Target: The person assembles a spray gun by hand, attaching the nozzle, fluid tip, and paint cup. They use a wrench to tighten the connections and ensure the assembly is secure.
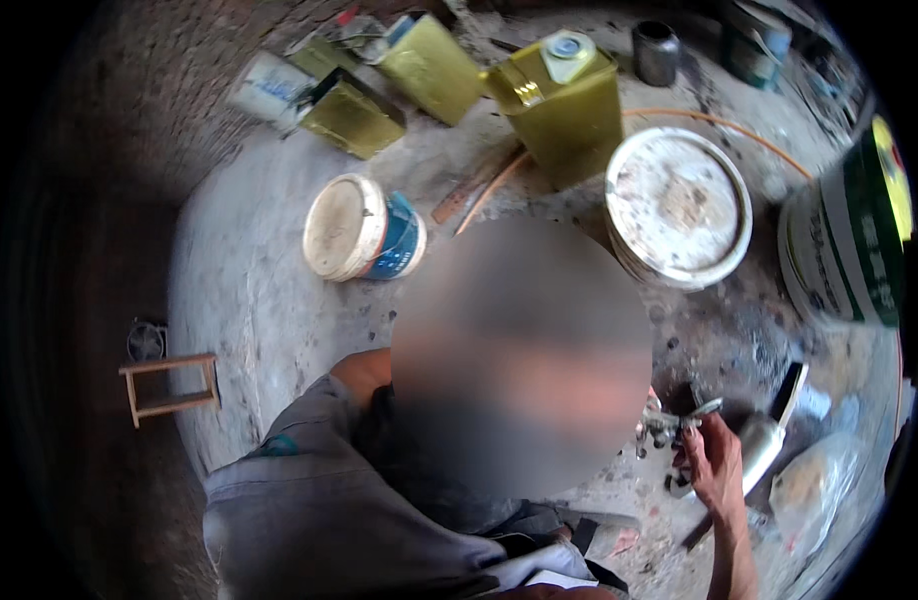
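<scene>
My right hand (717, 462) comes in from the lower right, its fingers closed on a small silvery metal fitting (664, 428). The fitting has knobs and a rounded piece; a large blurred patch hides part of it, so its exact kind is unclear. Just right of the hand is a silver metal cylinder (764, 447), with a pale flat-handled piece (791, 392) beyond it. My left hand is not visible; only a sliver of skin shows at the bottom edge. Another person in a grey shirt (329, 500) is close in front, largely covered by the blurred patch.
Beyond the person stand a white-lidded bucket (679, 205), a blue-and-white pail (354, 228) and a tall yellow tin (564, 120). Right is a large green-and-white drum (844, 235). A clear plastic bag (817, 490) lies near my right hand. An orange hose (724, 117) crosses the floor; a wooden stool (171, 385) stands left.
</scene>
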The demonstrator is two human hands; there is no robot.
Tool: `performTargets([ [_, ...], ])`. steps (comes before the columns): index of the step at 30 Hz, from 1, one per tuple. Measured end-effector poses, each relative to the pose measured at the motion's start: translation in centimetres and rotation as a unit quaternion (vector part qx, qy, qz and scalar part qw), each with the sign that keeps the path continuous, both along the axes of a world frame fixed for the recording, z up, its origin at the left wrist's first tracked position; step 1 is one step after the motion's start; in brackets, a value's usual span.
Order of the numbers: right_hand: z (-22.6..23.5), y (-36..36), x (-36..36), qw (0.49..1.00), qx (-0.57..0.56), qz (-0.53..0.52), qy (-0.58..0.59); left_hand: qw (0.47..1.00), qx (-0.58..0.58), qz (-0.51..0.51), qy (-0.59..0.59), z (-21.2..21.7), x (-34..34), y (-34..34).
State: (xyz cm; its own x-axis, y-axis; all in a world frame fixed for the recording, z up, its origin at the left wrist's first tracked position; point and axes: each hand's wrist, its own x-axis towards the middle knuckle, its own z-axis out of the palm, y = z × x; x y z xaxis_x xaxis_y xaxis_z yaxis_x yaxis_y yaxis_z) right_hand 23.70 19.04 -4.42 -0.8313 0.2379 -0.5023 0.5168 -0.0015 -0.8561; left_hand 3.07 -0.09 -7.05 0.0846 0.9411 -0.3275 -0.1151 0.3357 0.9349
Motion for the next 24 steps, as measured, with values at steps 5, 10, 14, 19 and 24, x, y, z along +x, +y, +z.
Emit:
performTargets([
  [5, -1.3, -1.2, 0.5, 0.997, -0.01, 0.021, 0.068, 0.998, 0.01, 0.014, 0.054, 0.1, 0.2, -1.4],
  [10, -1.3, -0.9, 0.4, 0.999, -0.031, 0.028, 0.03, 0.998, 0.025, -0.008, 0.051, -1.0, 0.2, -1.4],
  [14, -1.6, 0.0, 1.1, 0.998, -0.019, 0.061, 0.019, 0.998, 0.029, -0.006, 0.051, 0.0, -0.1, -0.7],
  [19, -2.5, -0.8, 0.4, 0.988, 0.038, 0.063, 0.132, 0.998, 0.025, 0.043, 0.026, -1.6, 0.2, -2.0],
  [24, -0.9, 0.5, 0.5, 0.974, 0.083, 0.104, 0.182, 0.997, -0.052, 0.052, 0.023, 2.5, 1.0, -1.2],
])
